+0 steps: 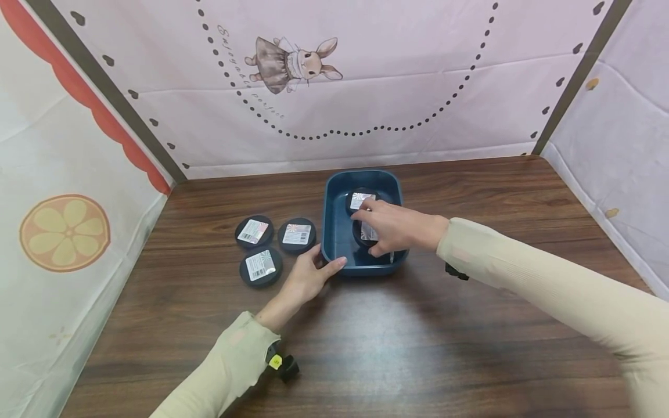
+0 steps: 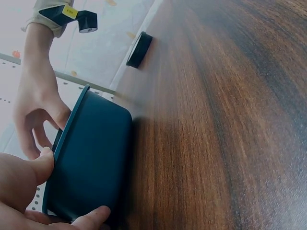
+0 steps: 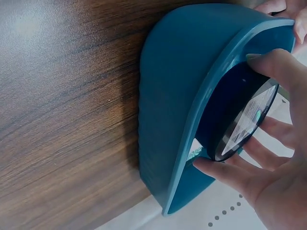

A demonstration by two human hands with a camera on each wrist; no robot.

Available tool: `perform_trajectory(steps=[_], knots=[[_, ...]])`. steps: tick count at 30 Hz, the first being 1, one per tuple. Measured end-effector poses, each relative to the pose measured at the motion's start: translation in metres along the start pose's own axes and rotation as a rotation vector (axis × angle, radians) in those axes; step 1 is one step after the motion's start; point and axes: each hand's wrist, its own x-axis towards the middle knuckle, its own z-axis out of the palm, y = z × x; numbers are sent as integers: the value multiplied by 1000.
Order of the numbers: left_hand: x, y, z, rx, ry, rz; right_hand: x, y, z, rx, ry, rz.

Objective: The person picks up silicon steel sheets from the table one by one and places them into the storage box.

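Note:
My left hand [image 1: 305, 276] holds the near left corner of a blue rectangular bin [image 1: 360, 270], its thumb at the rim. Over the bin, my right hand [image 1: 392, 223] grips a flat round black container [image 3: 247, 122] by its edge, thumb on one side and fingers on the other. That container has a white printed label on its face and is tilted in the right wrist view. Another labelled black container [image 1: 360, 200] lies farther back in the bin, partly covered by the right fingers.
Left of the bin, three similar black containers [image 1: 254, 232] lie label up on the wooden table [image 1: 366, 348]. One more black round container [image 2: 139, 50] is on the table in the left wrist view. Printed cloth [image 1: 392, 75] hangs behind and at both sides.

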Motion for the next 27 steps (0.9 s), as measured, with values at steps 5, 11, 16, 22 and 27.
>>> perform_trajectory(steps=[5,11,16,22,27], knots=[[0,-1,-1,8,-3,-2,6,0,3,-16,-27,-8],[0,0,-1,7,-9,-2,11,-1,7,-47,-70,10],[0,0,-1,10,-4,-10,13,-2,10,-67,-95,20],[-1,1,-1,12,1,-19,17,-3,14,-104,-98,13],[-1,1,-1,11,-3,-20,21,-5,14,-99,-123,26]])
